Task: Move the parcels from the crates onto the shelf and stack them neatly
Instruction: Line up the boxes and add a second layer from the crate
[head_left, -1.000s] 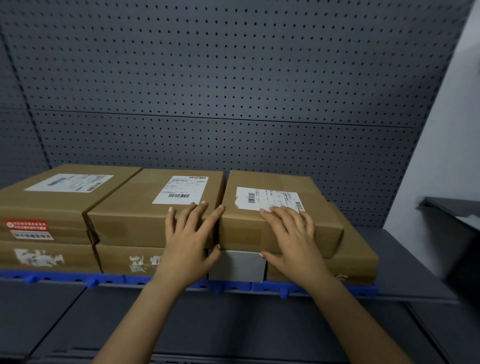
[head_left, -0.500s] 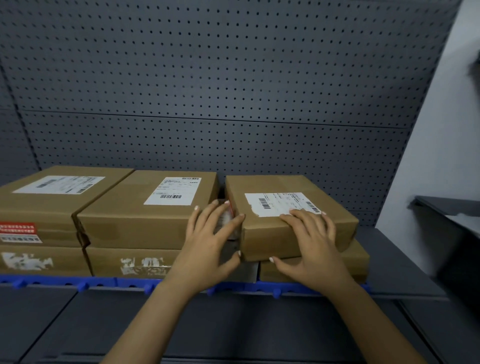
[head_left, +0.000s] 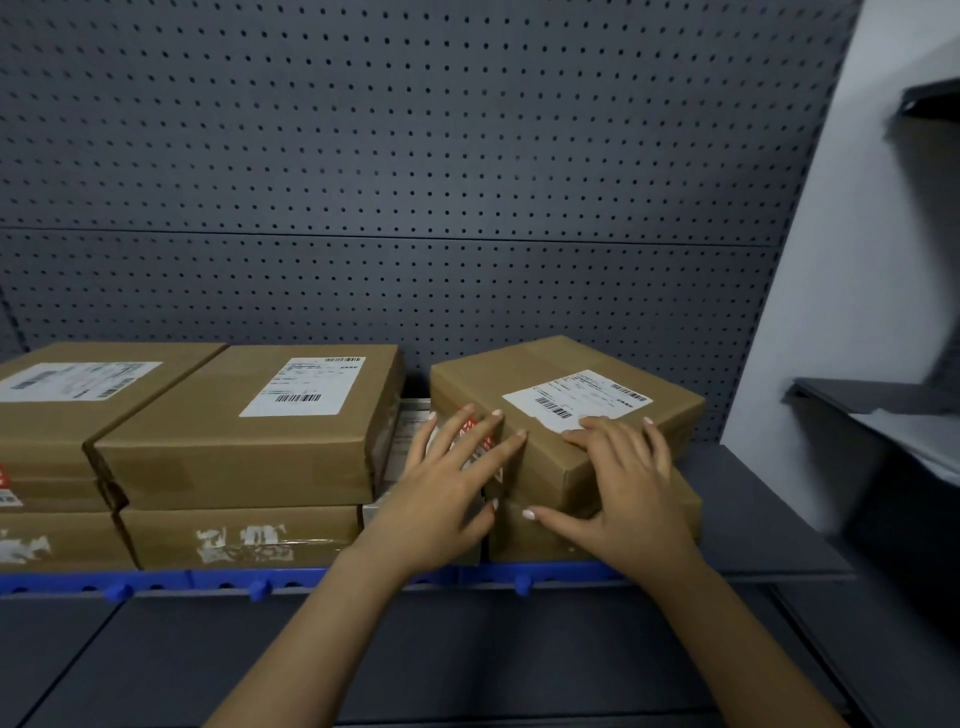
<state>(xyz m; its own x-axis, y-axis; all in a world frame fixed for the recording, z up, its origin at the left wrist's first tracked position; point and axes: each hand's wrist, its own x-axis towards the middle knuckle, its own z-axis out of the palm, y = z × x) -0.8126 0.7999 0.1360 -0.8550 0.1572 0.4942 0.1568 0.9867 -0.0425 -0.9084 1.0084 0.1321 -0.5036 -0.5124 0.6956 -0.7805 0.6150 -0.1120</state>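
The dark grey shelf (head_left: 753, 519) is carrying a row of cardboard boxes, all sitting just behind the blue strip (head_left: 208, 579) running along its front edge. The left parcel (head_left: 52, 540) and the scuffed middle parcel (head_left: 239, 535) are touching side by side. A pale box (head_left: 410, 436), largely hidden, is sitting between the middle parcel and the right parcel (head_left: 540, 540).

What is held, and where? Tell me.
Nothing gripped: left hand presses the left side of the rightmost top parcel, right hand rests on its top front edge.
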